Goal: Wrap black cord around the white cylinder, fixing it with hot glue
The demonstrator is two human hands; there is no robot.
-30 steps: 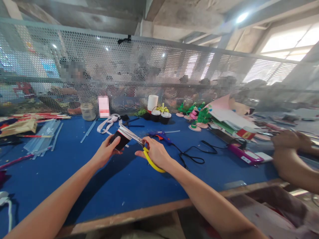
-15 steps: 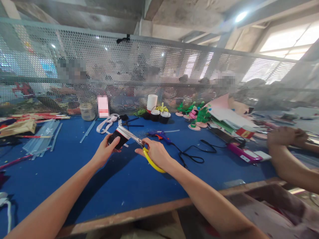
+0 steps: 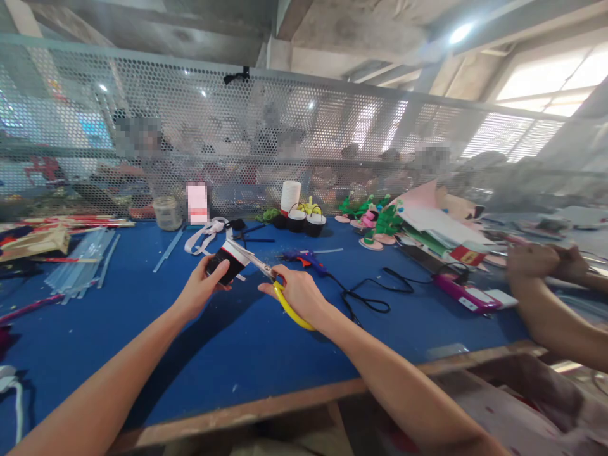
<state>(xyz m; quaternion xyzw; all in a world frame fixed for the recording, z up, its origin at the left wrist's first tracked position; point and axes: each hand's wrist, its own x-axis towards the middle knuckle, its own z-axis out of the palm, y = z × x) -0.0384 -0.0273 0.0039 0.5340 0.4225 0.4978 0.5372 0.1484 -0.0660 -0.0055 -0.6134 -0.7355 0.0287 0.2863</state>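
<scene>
My left hand point(image 3: 205, 288) grips a small paper cup point(image 3: 226, 265) with a black outside and a white rim, tilted above the blue table. In my right hand point(image 3: 300, 292) is a pair of yellow-handled scissors point(image 3: 291, 310). Its blades point(image 3: 259, 263) point left and meet the cup's rim; whether they are cutting I cannot tell. Just beyond my right hand lies a blue glue gun point(image 3: 306, 258) with an orange trigger. Farther back stand two black cups point(image 3: 314, 224) with thin handles, beside a stack of white cups point(image 3: 291, 197).
Glue sticks point(image 3: 80, 263) lie at the left, near a glass jar point(image 3: 168, 213) and white ribbon point(image 3: 202, 239). Green craft figures point(image 3: 387, 221) and stacked paper point(image 3: 444, 225) sit at the back right. A black cord point(image 3: 375, 303) leads toward a magenta device point(image 3: 468, 296). A co-worker's arms point(image 3: 546, 297) rest at the right.
Almost nothing differs. Both hands, the cup and the scissors keep nearly the same place, with only a slight shift of the whole view.
</scene>
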